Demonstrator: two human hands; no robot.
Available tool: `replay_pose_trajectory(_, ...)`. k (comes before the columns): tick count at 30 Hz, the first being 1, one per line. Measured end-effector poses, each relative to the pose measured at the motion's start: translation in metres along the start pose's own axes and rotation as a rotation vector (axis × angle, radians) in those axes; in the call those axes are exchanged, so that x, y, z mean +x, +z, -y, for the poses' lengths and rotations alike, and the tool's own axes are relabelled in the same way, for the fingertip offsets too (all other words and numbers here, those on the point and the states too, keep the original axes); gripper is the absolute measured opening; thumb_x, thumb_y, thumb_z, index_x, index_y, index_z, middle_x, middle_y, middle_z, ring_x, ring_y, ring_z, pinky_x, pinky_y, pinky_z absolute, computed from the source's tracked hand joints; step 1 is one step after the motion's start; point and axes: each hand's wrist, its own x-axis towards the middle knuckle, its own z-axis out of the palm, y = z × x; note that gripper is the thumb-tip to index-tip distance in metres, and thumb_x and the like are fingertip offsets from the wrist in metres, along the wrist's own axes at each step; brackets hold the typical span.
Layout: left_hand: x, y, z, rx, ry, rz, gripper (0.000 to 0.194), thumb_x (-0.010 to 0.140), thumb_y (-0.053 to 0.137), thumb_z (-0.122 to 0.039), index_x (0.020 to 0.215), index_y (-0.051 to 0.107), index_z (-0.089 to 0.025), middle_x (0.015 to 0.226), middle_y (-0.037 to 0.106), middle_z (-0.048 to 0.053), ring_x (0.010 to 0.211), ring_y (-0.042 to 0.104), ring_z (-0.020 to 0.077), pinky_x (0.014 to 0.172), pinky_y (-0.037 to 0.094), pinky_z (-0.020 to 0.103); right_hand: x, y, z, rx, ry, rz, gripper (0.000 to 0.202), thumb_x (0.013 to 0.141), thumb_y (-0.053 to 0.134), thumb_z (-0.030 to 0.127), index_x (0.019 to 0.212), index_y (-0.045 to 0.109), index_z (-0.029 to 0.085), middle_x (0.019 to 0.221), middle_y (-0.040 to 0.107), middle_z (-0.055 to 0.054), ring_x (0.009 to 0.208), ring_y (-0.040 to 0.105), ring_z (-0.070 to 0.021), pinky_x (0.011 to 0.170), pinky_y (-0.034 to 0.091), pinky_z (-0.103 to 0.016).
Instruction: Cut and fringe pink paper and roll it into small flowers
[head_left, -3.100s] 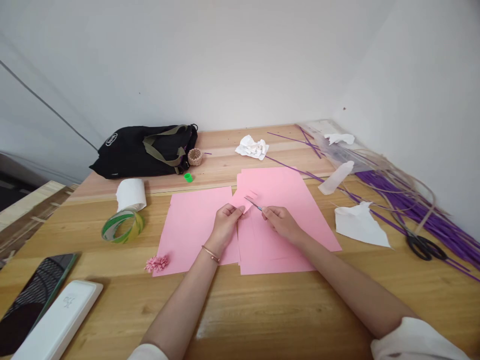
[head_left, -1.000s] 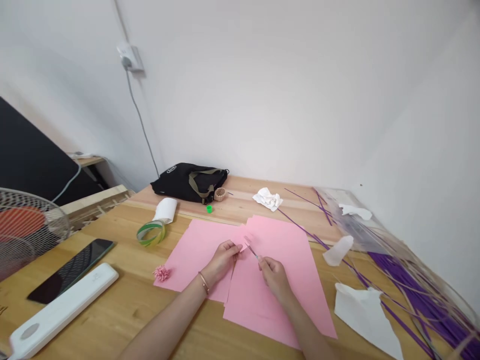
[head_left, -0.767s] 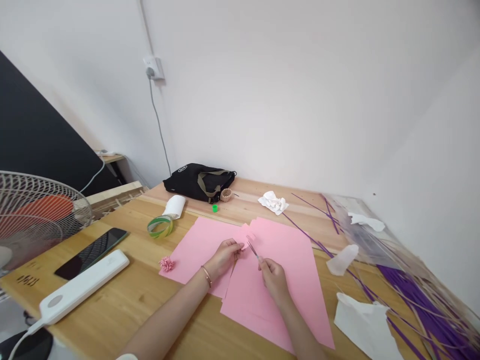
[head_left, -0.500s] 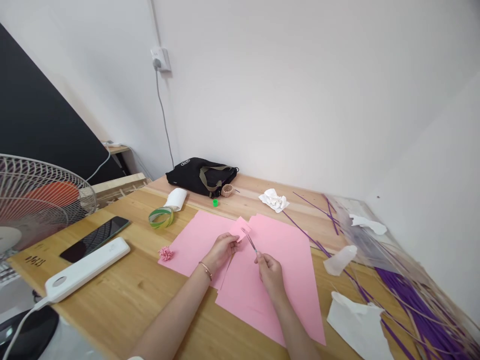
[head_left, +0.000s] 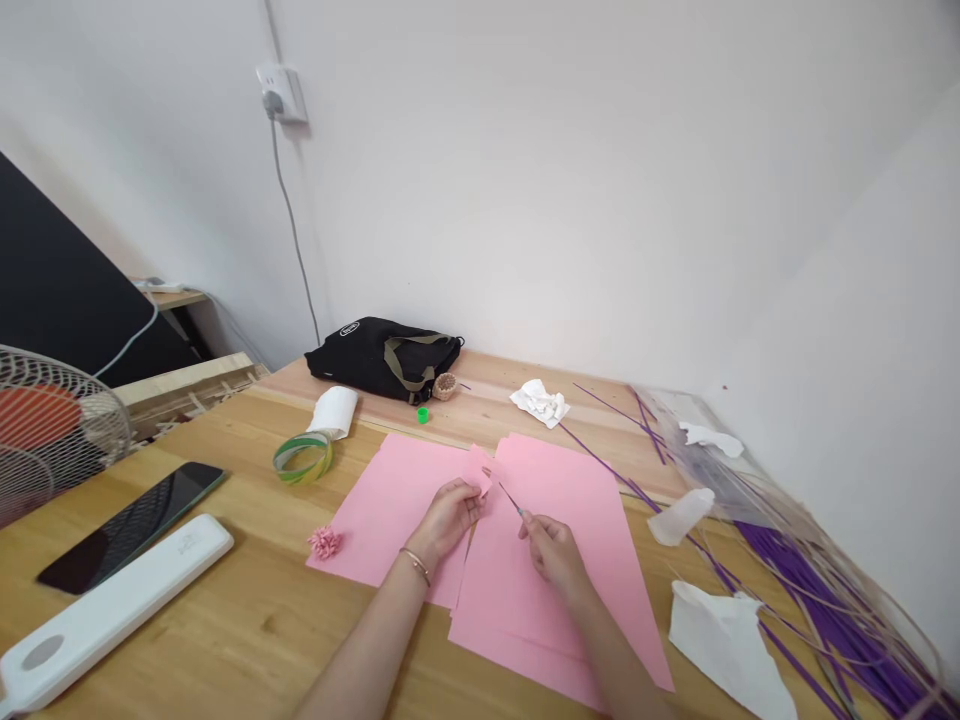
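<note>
My left hand (head_left: 452, 515) is closed, pinching a small piece of pink paper (head_left: 477, 470) over the pink sheets. A dark notch or gap shows near this piece's right edge. In my right hand (head_left: 553, 548) is a pair of slim scissors (head_left: 513, 498), whose grips are hidden by the fingers. Their thin blades look closed and point up and left, just apart from the small piece. Beneath both hands lie large pink paper sheets (head_left: 555, 600), partly overlapping. A curled pink paper flower (head_left: 325, 542) rests at the left sheet's lower corner.
A tape roll (head_left: 289, 470), phone (head_left: 131, 525) and white power strip (head_left: 120, 610) lie on the left. Behind are a black bag (head_left: 375, 355), small woven basket (head_left: 445, 386) and green cap (head_left: 423, 415). Purple strips (head_left: 832, 600) and white paper scraps (head_left: 727, 645) lie right.
The scissors have drawn back right and down from the small paper, and their blades have come together. My left hand still holds the piece, now turned. The camera view has shifted.
</note>
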Motion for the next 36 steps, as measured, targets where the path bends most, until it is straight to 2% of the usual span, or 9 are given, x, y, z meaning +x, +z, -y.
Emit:
replay_pose_trajectory(3, 0.000, 0.001, 0.000, -0.018, -0.010, -0.006, 0.022, 0.055, 0.073, -0.012, 0.056, 0.051, -0.015, 0.058, 0.059, -0.001, 0.057, 0.057, 0.0086, 0.060, 0.046, 0.022, 0.001, -0.007, 0.007, 0.018, 0.079, 0.099, 0.051, 0.065, 0.058, 0.069, 0.061, 0.050, 0.018, 0.039, 0.021, 0.012, 0.035, 0.013, -0.0032, 0.036, 0.008, -0.021)
replay_pose_trajectory(7, 0.001, 0.001, 0.000, -0.030, -0.018, 0.000, 0.018, 0.055, 0.074, -0.013, 0.060, 0.057, -0.014, 0.061, 0.062, 0.001, 0.059, 0.058, 0.0093, 0.063, 0.047, 0.023, 0.007, -0.021, 0.015, 0.037, 0.228, 0.309, 0.049, 0.071, 0.058, 0.065, 0.065, 0.051, 0.017, 0.039, 0.022, 0.013, 0.035, 0.011, -0.0022, 0.035, 0.006, -0.020)
replay_pose_trajectory(11, 0.002, 0.001, 0.000, -0.022, -0.030, -0.036, 0.016, 0.056, 0.074, -0.012, 0.060, 0.058, -0.013, 0.060, 0.062, 0.002, 0.059, 0.059, 0.0098, 0.062, 0.048, 0.023, 0.018, -0.036, 0.014, 0.203, 0.332, 0.422, 0.052, 0.065, 0.063, 0.067, 0.066, 0.050, 0.017, 0.037, 0.021, 0.014, 0.033, 0.008, -0.0017, 0.033, 0.004, -0.019)
replay_pose_trajectory(15, 0.001, 0.002, 0.000, -0.017, -0.022, -0.045, 0.016, 0.057, 0.075, -0.012, 0.061, 0.060, -0.013, 0.062, 0.062, 0.002, 0.062, 0.060, 0.0104, 0.063, 0.049, 0.023, 0.024, -0.049, 0.006, 0.393, 0.284, 0.420, 0.054, 0.059, 0.064, 0.071, 0.063, 0.045, 0.021, 0.035, 0.017, 0.014, 0.030, 0.005, -0.0029, 0.030, 0.004, -0.019)
replay_pose_trajectory(22, 0.000, 0.005, 0.000, 0.032, -0.016, -0.080, 0.022, 0.056, 0.079, -0.014, 0.059, 0.058, -0.013, 0.060, 0.062, 0.001, 0.056, 0.059, 0.0095, 0.061, 0.049, 0.023, 0.024, -0.054, -0.007, 0.603, 0.099, 0.470, 0.044, 0.069, 0.067, 0.060, 0.067, 0.052, 0.019, 0.041, 0.018, 0.013, 0.031, 0.006, -0.0018, 0.030, 0.007, -0.017)
replay_pose_trajectory(25, 0.000, 0.005, 0.001, 0.043, 0.000, -0.103, 0.021, 0.057, 0.079, -0.015, 0.062, 0.059, -0.012, 0.062, 0.063, 0.001, 0.057, 0.059, 0.0092, 0.062, 0.050, 0.023, 0.024, -0.051, -0.007, 0.553, 0.102, 0.492, 0.040, 0.071, 0.068, 0.055, 0.072, 0.058, 0.016, 0.042, 0.020, 0.013, 0.032, 0.009, -0.0012, 0.031, 0.008, -0.017)
replay_pose_trajectory(29, 0.001, 0.004, 0.002, 0.042, 0.003, -0.133, 0.022, 0.054, 0.081, -0.014, 0.064, 0.061, -0.012, 0.065, 0.064, 0.001, 0.060, 0.059, 0.0088, 0.062, 0.049, 0.022, 0.022, -0.046, -0.001, 0.440, 0.153, 0.460, 0.042, 0.067, 0.072, 0.054, 0.074, 0.060, 0.015, 0.044, 0.025, 0.012, 0.034, 0.017, -0.0005, 0.034, 0.010, -0.017)
replay_pose_trajectory(36, 0.001, 0.007, 0.002, 0.065, 0.029, -0.090, 0.029, 0.049, 0.084, -0.017, 0.061, 0.058, -0.012, 0.059, 0.062, -0.002, 0.056, 0.055, 0.0074, 0.060, 0.045, 0.023, 0.016, -0.037, 0.009, 0.207, 0.164, 0.403, 0.043, 0.070, 0.068, 0.056, 0.076, 0.059, 0.014, 0.043, 0.028, 0.012, 0.033, 0.023, -0.0019, 0.035, 0.014, -0.018)
